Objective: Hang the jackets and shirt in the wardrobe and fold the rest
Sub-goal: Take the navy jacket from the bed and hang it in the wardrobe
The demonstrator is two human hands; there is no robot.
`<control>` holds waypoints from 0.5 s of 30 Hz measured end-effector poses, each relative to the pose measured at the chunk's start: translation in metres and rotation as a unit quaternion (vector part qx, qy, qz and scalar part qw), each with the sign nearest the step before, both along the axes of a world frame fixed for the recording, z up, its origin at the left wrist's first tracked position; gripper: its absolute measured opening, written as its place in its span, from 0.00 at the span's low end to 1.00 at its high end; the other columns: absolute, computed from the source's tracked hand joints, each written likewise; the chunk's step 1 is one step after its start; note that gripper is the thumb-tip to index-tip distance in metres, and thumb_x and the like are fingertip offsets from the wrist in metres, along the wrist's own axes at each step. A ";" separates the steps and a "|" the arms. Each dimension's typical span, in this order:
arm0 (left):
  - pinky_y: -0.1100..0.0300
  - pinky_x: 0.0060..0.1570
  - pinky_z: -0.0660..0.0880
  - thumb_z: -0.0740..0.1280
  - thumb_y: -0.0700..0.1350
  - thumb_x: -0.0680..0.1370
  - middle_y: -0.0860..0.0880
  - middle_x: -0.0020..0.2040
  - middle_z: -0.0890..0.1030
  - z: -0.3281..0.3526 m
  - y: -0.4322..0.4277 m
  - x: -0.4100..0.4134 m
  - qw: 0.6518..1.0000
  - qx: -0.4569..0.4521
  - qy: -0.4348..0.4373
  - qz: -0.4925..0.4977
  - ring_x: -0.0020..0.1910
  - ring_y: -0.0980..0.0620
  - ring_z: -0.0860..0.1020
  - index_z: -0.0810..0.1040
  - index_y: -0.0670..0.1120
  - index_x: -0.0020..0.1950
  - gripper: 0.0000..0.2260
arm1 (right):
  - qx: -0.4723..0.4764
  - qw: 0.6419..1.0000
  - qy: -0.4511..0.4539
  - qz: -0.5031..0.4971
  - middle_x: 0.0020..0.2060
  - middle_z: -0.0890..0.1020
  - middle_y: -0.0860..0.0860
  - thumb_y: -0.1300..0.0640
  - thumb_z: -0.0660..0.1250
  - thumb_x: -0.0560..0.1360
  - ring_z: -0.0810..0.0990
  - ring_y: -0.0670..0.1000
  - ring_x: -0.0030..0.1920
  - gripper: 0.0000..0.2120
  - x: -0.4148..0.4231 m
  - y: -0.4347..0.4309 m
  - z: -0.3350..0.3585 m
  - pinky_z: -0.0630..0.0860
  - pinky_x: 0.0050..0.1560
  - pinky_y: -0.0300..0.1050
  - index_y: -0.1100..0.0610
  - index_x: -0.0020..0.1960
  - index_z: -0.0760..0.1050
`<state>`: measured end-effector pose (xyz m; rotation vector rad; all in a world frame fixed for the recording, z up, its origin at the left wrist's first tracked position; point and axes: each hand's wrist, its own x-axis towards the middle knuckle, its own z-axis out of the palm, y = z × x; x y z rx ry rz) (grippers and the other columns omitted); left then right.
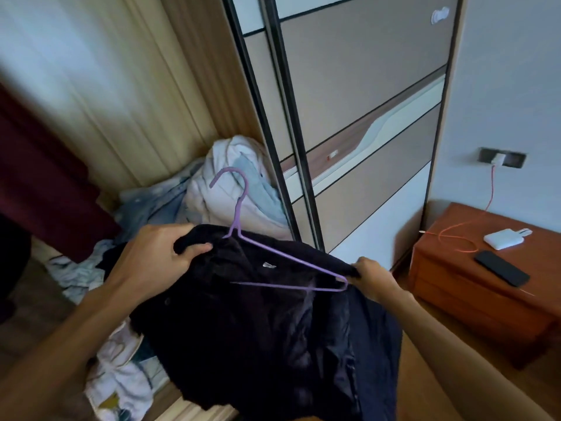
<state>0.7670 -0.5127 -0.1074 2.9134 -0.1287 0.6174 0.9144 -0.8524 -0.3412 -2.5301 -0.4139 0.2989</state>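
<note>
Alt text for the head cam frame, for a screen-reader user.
The left hand and right hand grip the shoulders of a dark jacket, with a purple hanger lying across its collar. Behind stand sliding wardrobe doors, with a pile of light clothes on one side and a wooden nightstand on the other.

jacket (258,329) at centre, hanger (239,214) lying on its collar, left hand (158,256) gripping its 9 o'clock edge, right hand (375,278) its 3 o'clock edge, clothes pile (224,189) behind at 11, wardrobe (364,86) at 1, table (455,284) at 3, phone (502,268) and charger (504,239) on it
</note>
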 end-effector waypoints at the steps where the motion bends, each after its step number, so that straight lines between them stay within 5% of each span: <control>1: 0.52 0.39 0.81 0.64 0.67 0.73 0.56 0.43 0.86 -0.003 0.006 0.000 1.000 0.005 0.005 0.015 0.40 0.54 0.84 0.84 0.54 0.54 0.21 | 0.003 1.000 -0.011 -0.004 0.45 0.80 0.55 0.33 0.63 0.74 0.80 0.58 0.49 0.27 0.002 -0.004 0.010 0.72 0.43 0.49 0.57 0.49 0.80; 4: 0.52 0.38 0.80 0.70 0.61 0.75 0.53 0.41 0.86 -0.010 0.015 -0.001 0.998 0.010 0.006 0.066 0.40 0.50 0.84 0.84 0.57 0.56 0.14 | 0.040 0.998 -0.040 -0.024 0.40 0.81 0.52 0.37 0.67 0.75 0.78 0.55 0.45 0.19 0.003 -0.013 0.042 0.70 0.41 0.48 0.52 0.42 0.79; 9: 0.57 0.36 0.78 0.74 0.55 0.74 0.50 0.37 0.86 -0.021 0.003 0.000 0.992 -0.023 0.001 0.122 0.38 0.49 0.83 0.86 0.55 0.54 0.10 | 0.123 0.986 -0.111 -0.020 0.26 0.75 0.51 0.40 0.67 0.76 0.74 0.55 0.32 0.24 -0.010 0.001 0.102 0.71 0.38 0.51 0.59 0.33 0.73; 12: 0.58 0.39 0.76 0.75 0.53 0.74 0.53 0.37 0.85 -0.024 -0.009 0.008 0.984 -0.117 0.012 0.135 0.38 0.53 0.82 0.86 0.54 0.51 0.08 | 0.105 0.983 -0.151 0.017 0.26 0.71 0.49 0.39 0.64 0.78 0.71 0.54 0.31 0.25 -0.028 0.024 0.139 0.68 0.36 0.49 0.54 0.30 0.66; 15: 0.57 0.43 0.78 0.76 0.50 0.73 0.55 0.39 0.85 -0.031 -0.017 0.018 0.958 -0.244 0.009 0.149 0.42 0.54 0.83 0.86 0.51 0.48 0.07 | 0.142 0.955 -0.255 0.053 0.32 0.73 0.47 0.41 0.63 0.79 0.75 0.55 0.36 0.21 -0.052 0.049 0.165 0.69 0.37 0.48 0.56 0.37 0.72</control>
